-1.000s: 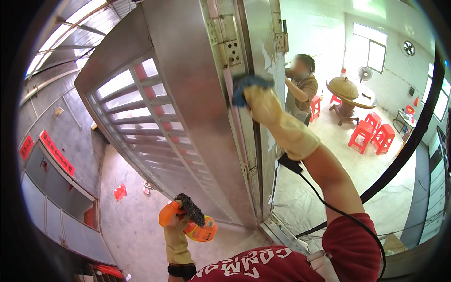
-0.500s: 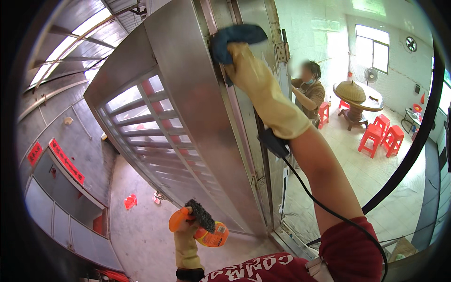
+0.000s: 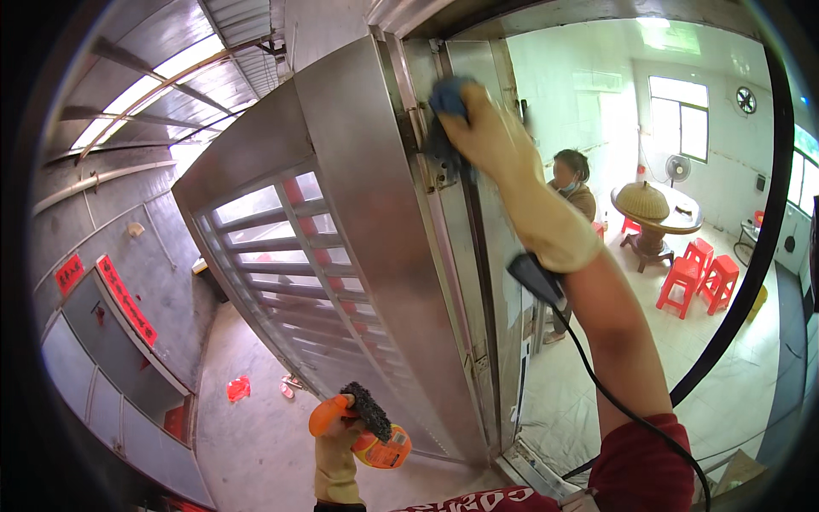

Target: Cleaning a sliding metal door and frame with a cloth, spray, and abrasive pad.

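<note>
My right hand, in a long cream rubber glove, is raised and presses a dark blue cloth against the hinge-side edge of the metal door frame. Its fingers are closed on the cloth, which looks slightly blurred. Low down, my left hand, gloved alike, grips an orange spray bottle together with a dark grey scouring pad. The bottle's orange spray head sticks out on the left. Between my hands stands the open stainless-steel door with a slatted panel.
A black device with a cable hangs beside my right forearm. Through the doorway, a masked person stands near a round table with a woven cover and red stools. A red bag and slippers lie on the left floor.
My right hand with the cloth has shifted right and slightly down in the picture, as the view has moved too. My left hand keeps its hold. The other person has shifted in the doorway.
</note>
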{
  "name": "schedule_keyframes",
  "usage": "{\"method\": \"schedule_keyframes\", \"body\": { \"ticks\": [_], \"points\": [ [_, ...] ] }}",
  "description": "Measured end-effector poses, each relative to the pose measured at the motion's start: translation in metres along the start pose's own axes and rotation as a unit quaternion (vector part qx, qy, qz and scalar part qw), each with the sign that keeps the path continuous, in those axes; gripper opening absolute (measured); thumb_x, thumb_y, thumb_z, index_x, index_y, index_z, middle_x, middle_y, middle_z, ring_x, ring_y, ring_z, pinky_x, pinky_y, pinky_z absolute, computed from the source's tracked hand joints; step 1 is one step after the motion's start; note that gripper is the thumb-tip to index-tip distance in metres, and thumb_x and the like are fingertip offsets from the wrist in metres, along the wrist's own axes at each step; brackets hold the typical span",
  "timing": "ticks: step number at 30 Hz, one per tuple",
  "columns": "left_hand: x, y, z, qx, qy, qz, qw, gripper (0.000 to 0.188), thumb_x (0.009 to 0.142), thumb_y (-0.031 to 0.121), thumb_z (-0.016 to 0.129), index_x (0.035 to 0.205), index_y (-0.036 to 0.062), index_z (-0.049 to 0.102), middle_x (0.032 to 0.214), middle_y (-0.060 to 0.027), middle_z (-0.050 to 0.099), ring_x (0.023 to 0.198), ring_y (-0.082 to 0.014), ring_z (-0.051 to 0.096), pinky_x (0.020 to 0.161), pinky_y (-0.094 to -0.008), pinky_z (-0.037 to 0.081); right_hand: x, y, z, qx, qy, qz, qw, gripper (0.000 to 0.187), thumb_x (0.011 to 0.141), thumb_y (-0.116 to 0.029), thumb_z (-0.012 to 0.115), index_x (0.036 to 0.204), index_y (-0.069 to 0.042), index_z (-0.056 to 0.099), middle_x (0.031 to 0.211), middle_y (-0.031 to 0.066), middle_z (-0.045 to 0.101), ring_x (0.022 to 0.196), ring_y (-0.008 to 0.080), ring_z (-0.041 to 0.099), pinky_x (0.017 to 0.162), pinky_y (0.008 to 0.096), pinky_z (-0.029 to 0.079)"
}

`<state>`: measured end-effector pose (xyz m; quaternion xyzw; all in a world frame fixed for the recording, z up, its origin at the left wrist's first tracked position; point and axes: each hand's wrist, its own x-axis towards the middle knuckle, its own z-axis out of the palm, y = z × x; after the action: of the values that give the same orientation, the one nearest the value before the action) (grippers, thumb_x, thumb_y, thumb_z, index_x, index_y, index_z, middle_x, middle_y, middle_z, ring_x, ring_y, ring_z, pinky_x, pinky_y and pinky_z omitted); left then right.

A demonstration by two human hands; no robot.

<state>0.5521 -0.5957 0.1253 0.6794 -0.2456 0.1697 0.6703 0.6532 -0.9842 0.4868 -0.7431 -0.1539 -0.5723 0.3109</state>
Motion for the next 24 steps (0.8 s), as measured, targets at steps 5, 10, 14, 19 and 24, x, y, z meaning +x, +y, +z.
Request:
{"method": "schedule_keyframes", "body": {
  "ticks": [5,10,14,19,24],
  "points": [
    [0.006,-0.001,0.023,-0.095,0.044,-0.067,0.992,0.038,0.082,-0.015,0.066,0.114,0.003,0.057,0.105,-0.0082,0.063,0.098,-0.022,0.067,0.089,-0.0399,0.059,0.082,0.02,0.047,-0.053,0.066,-0.207,0.975,0.033,0.088,-0.023,0.071,0.118,-0.009,0.066,0.117,0.0198,0.068,0.116,0.0406,0.06,0.099,0.0468,0.05],
    [0.014,0.049,0.046,-0.014,0.013,-0.029,0.999,0.032,0.086,-0.01,0.062,0.114,0.0024,0.058,0.101,-0.0063,0.066,0.096,-0.0198,0.067,0.088,-0.0363,0.058,0.018,0.062,0.065,0.077,-0.047,0.032,0.995,0.031,0.089,-0.018,0.071,0.113,0.001,0.063,0.097,0.017,0.071,0.095,0.03,0.07,0.085,0.0408,0.055],
    [0.013,0.09,0.059,-0.146,0.024,-0.177,0.973,0.035,0.085,-0.008,0.063,0.119,0.0006,0.059,0.108,-0.0071,0.068,0.099,-0.0196,0.068,0.092,-0.0345,0.057,-0.094,0.081,0.025,-0.011,-0.261,0.209,0.942,0.03,0.089,-0.011,0.071,0.116,-0.003,0.062,0.084,0.0104,0.07,0.074,0.0184,0.069,0.07,0.0352,0.055],
    [0.027,0.107,0.092,-0.196,-0.061,-0.196,0.959,0.038,0.082,-0.011,0.064,0.119,-0.0029,0.062,0.108,-0.0093,0.07,0.097,-0.019,0.069,0.091,-0.0324,0.056,-0.204,0.04,-0.018,0.103,-0.475,0.097,0.869,0.04,0.085,-0.017,0.077,0.122,-0.009,0.063,0.1,0.0127,0.069,0.092,0.0257,0.069,0.08,0.0387,0.055],
    [0.035,0.076,0.122,-0.163,-0.144,-0.179,0.959,0.043,0.082,-0.009,0.061,0.124,0.0001,0.062,0.113,-0.0076,0.068,0.098,-0.0157,0.066,0.085,-0.0287,0.053,-0.261,0.025,-0.005,0.185,-0.599,0.107,0.772,0.049,0.079,-0.006,0.078,0.126,-0.005,0.061,0.11,0.0125,0.068,0.104,0.0281,0.067,0.088,0.0375,0.053]
  ]
}}
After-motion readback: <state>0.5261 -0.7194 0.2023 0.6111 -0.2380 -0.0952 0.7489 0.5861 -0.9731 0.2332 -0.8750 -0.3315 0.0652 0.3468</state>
